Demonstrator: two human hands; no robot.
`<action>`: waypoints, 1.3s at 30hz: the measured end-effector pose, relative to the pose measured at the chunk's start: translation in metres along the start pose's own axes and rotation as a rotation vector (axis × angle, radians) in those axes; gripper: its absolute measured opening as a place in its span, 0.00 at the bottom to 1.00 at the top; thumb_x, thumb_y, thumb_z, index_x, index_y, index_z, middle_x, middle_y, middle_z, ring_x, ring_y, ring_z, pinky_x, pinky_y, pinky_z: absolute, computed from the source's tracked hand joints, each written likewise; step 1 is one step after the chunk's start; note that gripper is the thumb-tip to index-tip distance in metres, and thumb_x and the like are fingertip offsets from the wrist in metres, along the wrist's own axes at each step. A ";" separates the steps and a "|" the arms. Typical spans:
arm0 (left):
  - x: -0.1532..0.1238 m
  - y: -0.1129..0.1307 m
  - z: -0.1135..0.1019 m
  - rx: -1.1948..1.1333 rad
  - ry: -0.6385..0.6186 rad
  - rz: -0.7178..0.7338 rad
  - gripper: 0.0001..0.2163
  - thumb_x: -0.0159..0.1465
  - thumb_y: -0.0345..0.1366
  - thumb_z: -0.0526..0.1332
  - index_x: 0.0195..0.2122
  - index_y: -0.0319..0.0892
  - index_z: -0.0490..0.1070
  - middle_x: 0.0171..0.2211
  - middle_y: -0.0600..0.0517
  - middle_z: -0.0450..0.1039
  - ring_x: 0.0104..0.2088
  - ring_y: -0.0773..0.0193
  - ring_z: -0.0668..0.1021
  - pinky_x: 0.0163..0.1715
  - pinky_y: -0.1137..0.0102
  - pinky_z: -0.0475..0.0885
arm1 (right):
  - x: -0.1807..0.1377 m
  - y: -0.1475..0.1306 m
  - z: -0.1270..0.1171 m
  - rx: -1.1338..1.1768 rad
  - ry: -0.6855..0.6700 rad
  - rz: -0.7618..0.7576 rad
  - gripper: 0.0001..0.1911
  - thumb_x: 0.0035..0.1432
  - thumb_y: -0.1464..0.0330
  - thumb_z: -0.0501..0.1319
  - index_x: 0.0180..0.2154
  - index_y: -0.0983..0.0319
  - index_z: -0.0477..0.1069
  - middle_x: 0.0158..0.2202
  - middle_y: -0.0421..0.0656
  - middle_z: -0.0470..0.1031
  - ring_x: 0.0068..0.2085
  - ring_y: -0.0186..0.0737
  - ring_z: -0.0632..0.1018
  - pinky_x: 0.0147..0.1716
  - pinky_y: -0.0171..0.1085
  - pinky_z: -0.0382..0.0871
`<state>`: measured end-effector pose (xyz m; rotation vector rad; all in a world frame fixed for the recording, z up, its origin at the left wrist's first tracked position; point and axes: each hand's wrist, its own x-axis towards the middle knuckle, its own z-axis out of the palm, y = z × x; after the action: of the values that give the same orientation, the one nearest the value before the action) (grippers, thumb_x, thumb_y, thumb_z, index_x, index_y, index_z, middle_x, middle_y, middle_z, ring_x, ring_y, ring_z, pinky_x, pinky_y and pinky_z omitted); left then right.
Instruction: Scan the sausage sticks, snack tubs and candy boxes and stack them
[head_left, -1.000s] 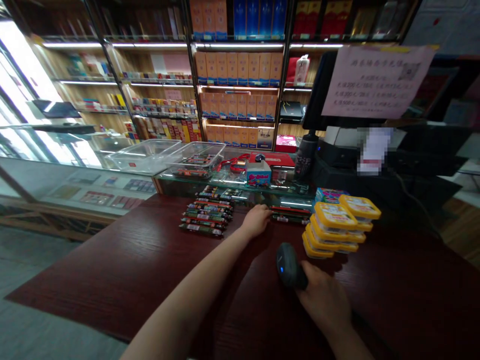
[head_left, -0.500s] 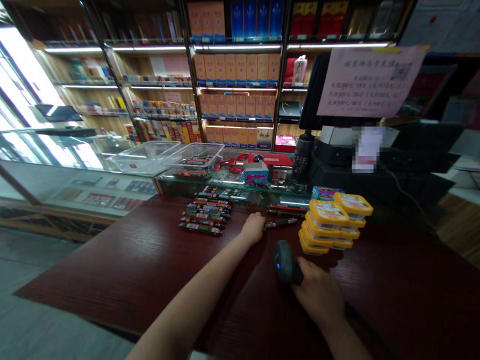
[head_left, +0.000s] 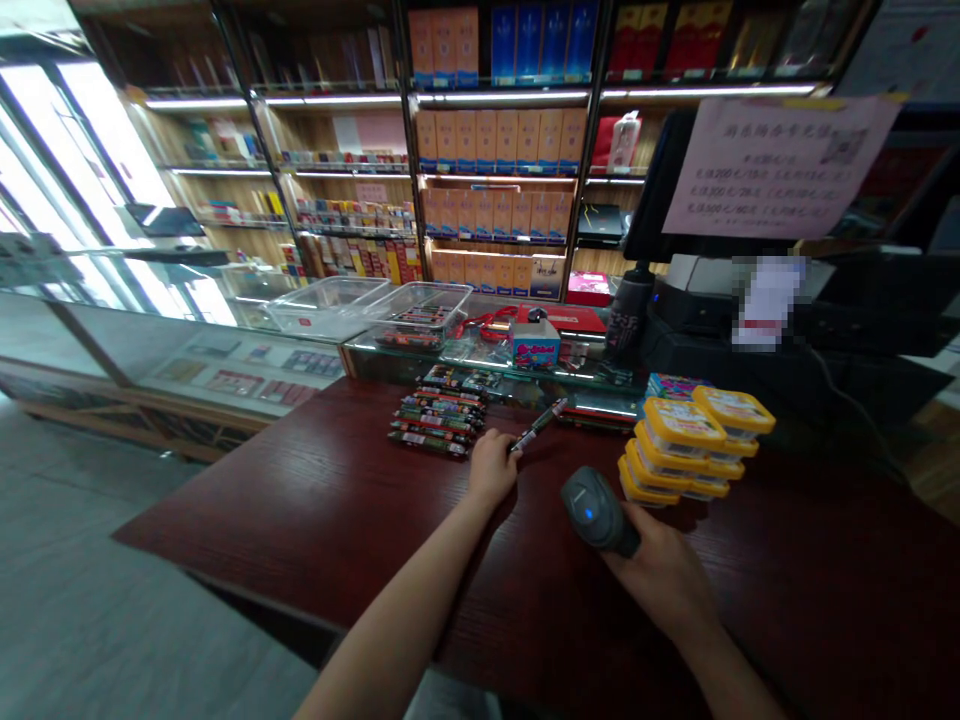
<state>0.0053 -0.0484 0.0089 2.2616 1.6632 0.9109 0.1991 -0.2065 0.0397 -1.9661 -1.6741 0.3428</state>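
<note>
Over the dark counter (head_left: 300, 500), between the stick pile (head_left: 439, 418) and yellow tubs (head_left: 682, 430), the left hand (head_left: 494, 468) pinches one slim stick (head_left: 538, 425); the right hand (head_left: 664, 565) grips a scanner (head_left: 594, 508). Apparent step: presenting the stick; the next move calls for aligning both.

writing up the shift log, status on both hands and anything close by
Left hand holding slim dark stick by one end. Right hand gripping scanner. Yellow-lidded tubs stacked beyond right hand.
</note>
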 end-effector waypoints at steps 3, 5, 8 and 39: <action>0.000 -0.001 0.000 0.003 -0.002 -0.008 0.08 0.60 0.34 0.60 0.38 0.41 0.76 0.35 0.49 0.69 0.38 0.62 0.72 0.39 0.69 0.65 | 0.000 0.001 -0.001 0.251 0.012 -0.074 0.15 0.51 0.60 0.60 0.41 0.57 0.73 0.36 0.42 0.80 0.38 0.44 0.79 0.33 0.35 0.67; 0.000 -0.002 0.001 0.012 -0.004 -0.007 0.08 0.59 0.34 0.60 0.38 0.41 0.76 0.35 0.49 0.69 0.37 0.62 0.72 0.39 0.69 0.65 | 0.000 0.000 -0.001 0.308 0.016 -0.114 0.16 0.49 0.60 0.61 0.40 0.58 0.73 0.37 0.43 0.80 0.39 0.44 0.79 0.35 0.35 0.68; 0.000 -0.003 0.002 0.020 0.000 -0.004 0.08 0.59 0.34 0.60 0.38 0.41 0.76 0.35 0.49 0.69 0.37 0.62 0.72 0.39 0.70 0.65 | -0.001 -0.001 -0.002 0.285 0.023 -0.146 0.15 0.48 0.61 0.61 0.38 0.59 0.74 0.37 0.44 0.80 0.39 0.45 0.79 0.38 0.36 0.70; 0.012 -0.010 -0.033 0.150 0.119 0.288 0.16 0.61 0.27 0.53 0.48 0.44 0.71 0.38 0.47 0.66 0.42 0.58 0.67 0.43 0.65 0.65 | -0.006 0.025 0.022 -0.296 0.236 -0.346 0.13 0.55 0.66 0.56 0.43 0.59 0.68 0.40 0.45 0.78 0.37 0.43 0.78 0.34 0.37 0.65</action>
<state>-0.0196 -0.0408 0.0342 2.6471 1.5215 1.0305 0.2076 -0.2096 0.0070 -1.7794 -1.9431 -0.2686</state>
